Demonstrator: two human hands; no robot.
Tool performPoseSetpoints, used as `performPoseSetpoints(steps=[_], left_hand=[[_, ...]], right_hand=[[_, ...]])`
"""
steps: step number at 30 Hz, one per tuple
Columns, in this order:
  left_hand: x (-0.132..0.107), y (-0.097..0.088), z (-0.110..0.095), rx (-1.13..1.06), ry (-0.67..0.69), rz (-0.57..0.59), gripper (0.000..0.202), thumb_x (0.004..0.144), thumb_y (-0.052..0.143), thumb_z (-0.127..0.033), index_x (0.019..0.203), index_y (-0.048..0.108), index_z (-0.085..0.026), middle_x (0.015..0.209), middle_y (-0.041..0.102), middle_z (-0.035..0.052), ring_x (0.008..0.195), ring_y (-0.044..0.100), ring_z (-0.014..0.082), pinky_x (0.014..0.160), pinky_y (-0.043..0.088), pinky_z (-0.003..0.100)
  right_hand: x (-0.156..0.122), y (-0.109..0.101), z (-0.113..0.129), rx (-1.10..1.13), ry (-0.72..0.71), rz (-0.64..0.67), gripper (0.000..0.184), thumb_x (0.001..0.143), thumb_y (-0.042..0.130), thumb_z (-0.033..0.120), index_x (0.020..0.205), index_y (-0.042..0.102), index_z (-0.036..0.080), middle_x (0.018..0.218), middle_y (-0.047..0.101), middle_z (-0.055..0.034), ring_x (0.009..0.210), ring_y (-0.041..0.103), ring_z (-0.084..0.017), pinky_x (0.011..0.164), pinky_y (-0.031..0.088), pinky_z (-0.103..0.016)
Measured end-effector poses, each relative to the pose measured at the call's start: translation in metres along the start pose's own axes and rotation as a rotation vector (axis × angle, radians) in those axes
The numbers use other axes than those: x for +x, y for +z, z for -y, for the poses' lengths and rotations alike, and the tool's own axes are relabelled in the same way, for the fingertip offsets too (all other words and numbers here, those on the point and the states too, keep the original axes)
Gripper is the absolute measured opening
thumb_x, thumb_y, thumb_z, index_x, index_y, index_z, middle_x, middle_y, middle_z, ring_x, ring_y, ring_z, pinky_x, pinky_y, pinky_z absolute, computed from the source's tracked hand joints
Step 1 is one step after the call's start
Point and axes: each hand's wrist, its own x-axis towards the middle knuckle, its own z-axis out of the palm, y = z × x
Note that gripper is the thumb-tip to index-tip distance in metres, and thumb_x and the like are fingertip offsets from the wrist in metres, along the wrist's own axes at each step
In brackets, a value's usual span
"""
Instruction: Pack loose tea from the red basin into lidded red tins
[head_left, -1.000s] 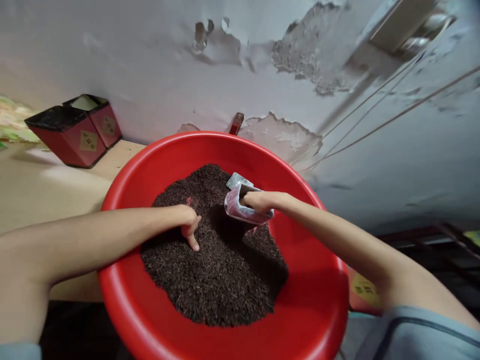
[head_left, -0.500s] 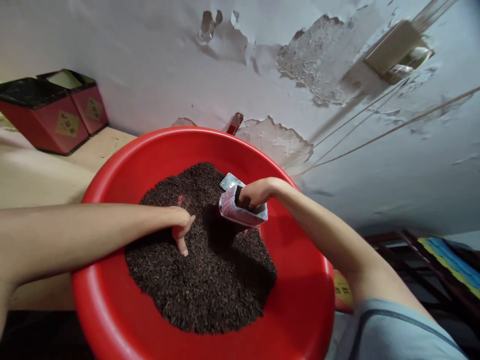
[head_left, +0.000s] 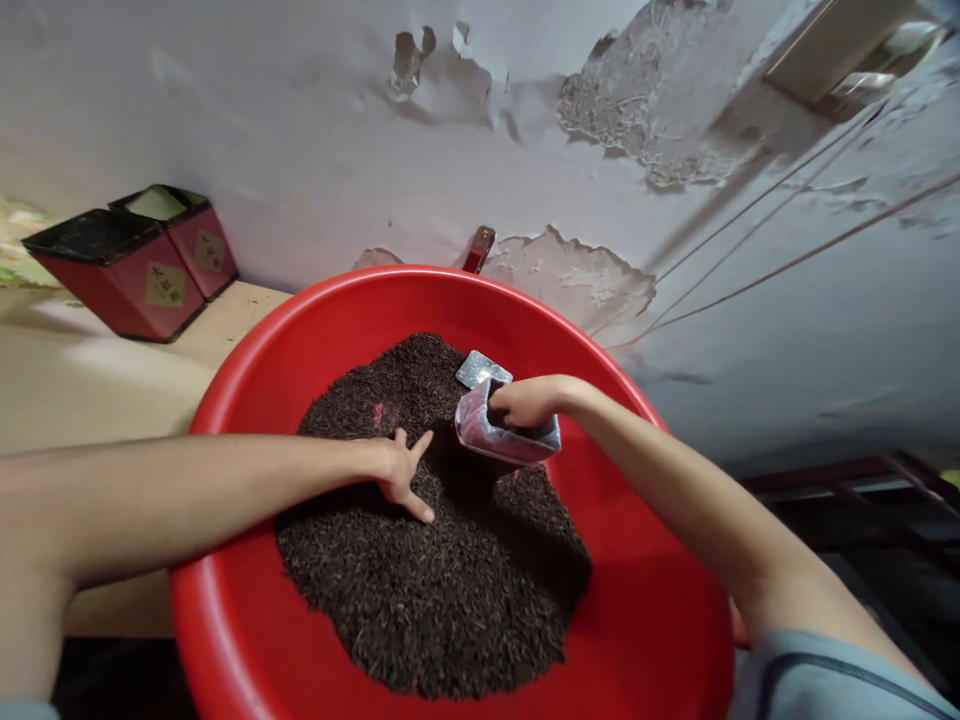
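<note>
Dark loose tea leaves are heaped in a large red plastic basin. My left hand rests on the heap with its fingers spread, holding nothing. Near the basin's far right side, a pinkish box-shaped container with a clear plastic lining stands among the leaves. My right hand reaches down into its mouth. Its fingertips are hidden inside, so their grip does not show. Just behind the container lies a flat silvery plate.
Two red tins with yellow labels and black rims stand on a pale wooden surface at left. Behind is a wall with peeling paint. Cords run along it to a box-shaped fixture at upper right.
My left hand has moved right over the leaves, and its fingers have spread from a more curled pose. My right hand remains in the container. The view has shifted slightly.
</note>
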Motion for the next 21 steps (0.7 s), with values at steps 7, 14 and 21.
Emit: performPoseSetpoints(steps=[7,14,21], left_hand=[[0.0,0.013,0.004,0.135,0.152,-0.105,0.117,0.064,0.084,-0.06,0.161,0.029,-0.024,0.159,0.035,0.0282,0.13,0.055,0.0495,0.101,0.05,0.056],[0.007,0.018,0.008,0.26,0.218,-0.173,0.104,0.067,0.081,-0.041,0.157,0.034,-0.018,0.145,0.05,0.0224,0.114,0.067,0.039,0.095,0.055,0.046],[0.01,0.007,0.005,0.236,0.113,-0.221,0.081,0.063,0.076,-0.042,0.14,0.054,-0.026,0.134,0.059,0.0119,0.115,0.066,0.0344,0.094,0.056,0.041]], right_hand=[[-0.043,0.005,-0.028,0.305,-0.154,-0.139,0.029,0.091,0.053,0.017,0.112,0.073,0.022,0.118,0.075,-0.0068,0.105,0.069,-0.021,0.096,0.052,-0.035],[-0.067,0.042,-0.093,0.666,0.023,-0.853,0.031,0.096,0.047,0.029,0.114,0.069,0.017,0.103,0.077,-0.0099,0.095,0.073,-0.02,0.092,0.056,-0.035],[-0.033,0.071,-0.108,0.338,0.148,-0.391,0.026,0.077,0.062,0.009,0.092,0.077,0.022,0.094,0.078,-0.0068,0.089,0.072,-0.024,0.085,0.054,-0.034]])
